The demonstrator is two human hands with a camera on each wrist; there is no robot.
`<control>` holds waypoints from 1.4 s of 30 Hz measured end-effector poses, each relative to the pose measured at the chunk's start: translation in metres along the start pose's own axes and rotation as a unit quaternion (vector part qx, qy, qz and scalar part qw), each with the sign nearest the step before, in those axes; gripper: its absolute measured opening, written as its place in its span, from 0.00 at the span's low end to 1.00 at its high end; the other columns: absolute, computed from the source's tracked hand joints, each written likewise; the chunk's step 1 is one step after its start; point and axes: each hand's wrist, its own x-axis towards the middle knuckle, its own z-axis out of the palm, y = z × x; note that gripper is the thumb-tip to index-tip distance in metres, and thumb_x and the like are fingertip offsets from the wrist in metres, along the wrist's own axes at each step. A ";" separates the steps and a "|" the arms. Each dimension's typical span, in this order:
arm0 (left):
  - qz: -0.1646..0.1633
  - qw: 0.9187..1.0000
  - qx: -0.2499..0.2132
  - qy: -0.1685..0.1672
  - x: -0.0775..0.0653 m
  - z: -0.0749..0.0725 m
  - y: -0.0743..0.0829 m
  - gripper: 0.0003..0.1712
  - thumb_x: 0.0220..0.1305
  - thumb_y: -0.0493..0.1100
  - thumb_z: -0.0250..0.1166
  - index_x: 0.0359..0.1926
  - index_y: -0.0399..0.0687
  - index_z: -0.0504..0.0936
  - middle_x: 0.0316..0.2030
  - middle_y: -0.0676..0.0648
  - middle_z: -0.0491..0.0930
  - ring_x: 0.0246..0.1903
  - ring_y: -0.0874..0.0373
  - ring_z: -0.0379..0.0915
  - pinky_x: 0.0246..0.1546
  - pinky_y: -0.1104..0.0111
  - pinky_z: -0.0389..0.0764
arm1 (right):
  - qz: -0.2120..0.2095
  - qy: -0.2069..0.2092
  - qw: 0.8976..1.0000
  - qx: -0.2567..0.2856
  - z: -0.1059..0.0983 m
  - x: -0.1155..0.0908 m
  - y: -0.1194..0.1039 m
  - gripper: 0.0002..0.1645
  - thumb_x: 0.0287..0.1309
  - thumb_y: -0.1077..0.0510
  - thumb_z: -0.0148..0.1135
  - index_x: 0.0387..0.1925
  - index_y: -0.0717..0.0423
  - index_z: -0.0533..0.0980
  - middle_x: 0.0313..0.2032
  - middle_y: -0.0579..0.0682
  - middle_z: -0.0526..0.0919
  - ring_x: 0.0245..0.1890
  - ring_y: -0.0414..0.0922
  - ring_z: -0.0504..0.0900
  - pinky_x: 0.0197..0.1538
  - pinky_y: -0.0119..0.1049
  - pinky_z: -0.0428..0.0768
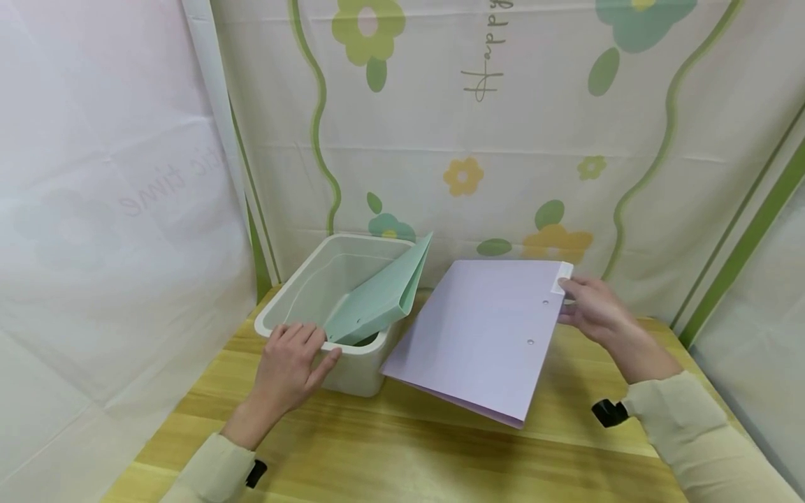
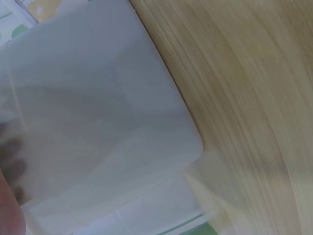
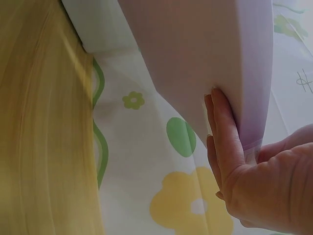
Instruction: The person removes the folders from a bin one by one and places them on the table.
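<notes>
A purple file folder (image 1: 481, 332) is held aslant above the table, its near edge slightly parted. My right hand (image 1: 596, 307) pinches its upper right corner by a white label, thumb on top. In the right wrist view, the fingers (image 3: 226, 132) lie along the folder's underside. My left hand (image 1: 291, 367) grips the near rim of a white plastic bin (image 1: 352, 374), fingers over the edge and thumb outside. Inside the bin leans a mint-green folder (image 1: 377, 293), its upper end sticking out past the right rim. The left wrist view is mostly the bin's wall (image 2: 107, 107).
The bin stands at the left of a wooden table (image 1: 402, 454). A white cloth (image 1: 528, 126) with printed flowers hangs behind the table, and another cloth panel (image 1: 107, 244) closes off the left side. A black strap (image 1: 610, 413) hangs by the right cuff.
</notes>
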 end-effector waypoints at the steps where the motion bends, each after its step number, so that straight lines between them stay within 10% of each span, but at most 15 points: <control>1: 0.000 1.000 0.000 0.000 0.000 0.000 0.000 0.31 0.78 0.68 0.41 0.29 0.49 0.68 0.26 0.52 0.68 0.29 0.51 0.71 0.37 0.57 0.68 | 0.000 0.000 1.000 0.001 0.001 0.000 0.000 0.38 0.82 0.52 0.33 0.77 0.73 0.38 0.54 0.61 0.68 0.42 0.44 0.85 0.51 0.40 0.84; 42: -0.003 1.000 -0.001 0.001 -0.001 0.002 -0.001 0.32 0.77 0.68 0.40 0.29 0.49 0.68 0.25 0.52 0.67 0.28 0.51 0.70 0.36 0.57 0.67 | 0.006 -0.002 1.000 -0.013 0.013 0.010 0.020 0.35 0.82 0.55 0.33 0.75 0.77 0.43 0.49 0.58 0.73 0.39 0.46 0.86 0.48 0.41 0.85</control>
